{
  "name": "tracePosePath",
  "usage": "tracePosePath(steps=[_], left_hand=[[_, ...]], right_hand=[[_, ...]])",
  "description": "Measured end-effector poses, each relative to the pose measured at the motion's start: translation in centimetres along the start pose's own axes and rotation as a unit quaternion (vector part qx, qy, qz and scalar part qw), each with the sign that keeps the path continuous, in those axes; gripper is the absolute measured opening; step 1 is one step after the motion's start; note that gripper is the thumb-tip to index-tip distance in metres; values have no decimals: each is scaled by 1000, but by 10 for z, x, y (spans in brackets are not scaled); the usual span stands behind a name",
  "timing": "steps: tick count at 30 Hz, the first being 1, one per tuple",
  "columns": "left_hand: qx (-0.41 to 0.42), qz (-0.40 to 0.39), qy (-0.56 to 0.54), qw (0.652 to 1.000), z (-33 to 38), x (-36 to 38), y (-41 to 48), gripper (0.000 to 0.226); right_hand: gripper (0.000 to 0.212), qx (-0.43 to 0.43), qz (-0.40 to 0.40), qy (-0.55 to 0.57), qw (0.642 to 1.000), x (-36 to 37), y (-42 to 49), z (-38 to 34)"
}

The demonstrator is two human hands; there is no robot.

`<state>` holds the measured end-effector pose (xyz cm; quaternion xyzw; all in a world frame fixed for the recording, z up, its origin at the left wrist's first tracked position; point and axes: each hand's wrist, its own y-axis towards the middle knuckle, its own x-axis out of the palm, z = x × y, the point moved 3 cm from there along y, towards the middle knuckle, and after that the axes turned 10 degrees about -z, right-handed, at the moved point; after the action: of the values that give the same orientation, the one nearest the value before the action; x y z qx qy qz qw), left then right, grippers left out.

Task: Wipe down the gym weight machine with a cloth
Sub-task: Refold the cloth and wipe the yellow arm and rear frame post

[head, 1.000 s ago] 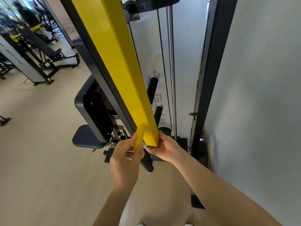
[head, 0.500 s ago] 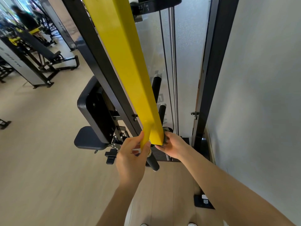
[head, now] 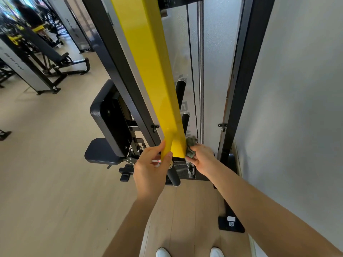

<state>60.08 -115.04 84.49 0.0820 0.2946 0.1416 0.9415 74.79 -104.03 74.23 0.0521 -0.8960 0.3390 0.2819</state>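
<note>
I see the gym weight machine with its black frame rising just left of and behind the yellow beam, which slants down through the middle of my view. Left of the beam's lower half sits the black back pad, with the seat pad below it. Under the beam's bottom end lies the weight stack. The left hand wraps the narrow yellow tube at the beam's lower left corner, thumb and fingers curled round it. The right hand is at the beam's lower right edge, fingers bunched on a crumpled grey-green cloth that touches that edge.
</note>
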Motion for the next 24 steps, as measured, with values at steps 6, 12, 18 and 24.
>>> tracePosePath(steps=[6, 12, 18, 24], left_hand=[[-27, 6, -34, 999, -1, -1, 1, 39], [-44, -62, -143, 987, -20, -15, 3, 38], [-58, -105, -218, 969, -39, -39, -6, 30], [-74, -159, -282, 943, -80, -89, -18, 31]], right_hand=[[22, -101, -53, -22, 993, 14, -35, -2], [23, -386, -101, -332, 855, 51, -90, -33], [28, -509, 8, -546, 665, 67, -107, 2], [34, -495, 81, -680, 535, 102, -137, 59]])
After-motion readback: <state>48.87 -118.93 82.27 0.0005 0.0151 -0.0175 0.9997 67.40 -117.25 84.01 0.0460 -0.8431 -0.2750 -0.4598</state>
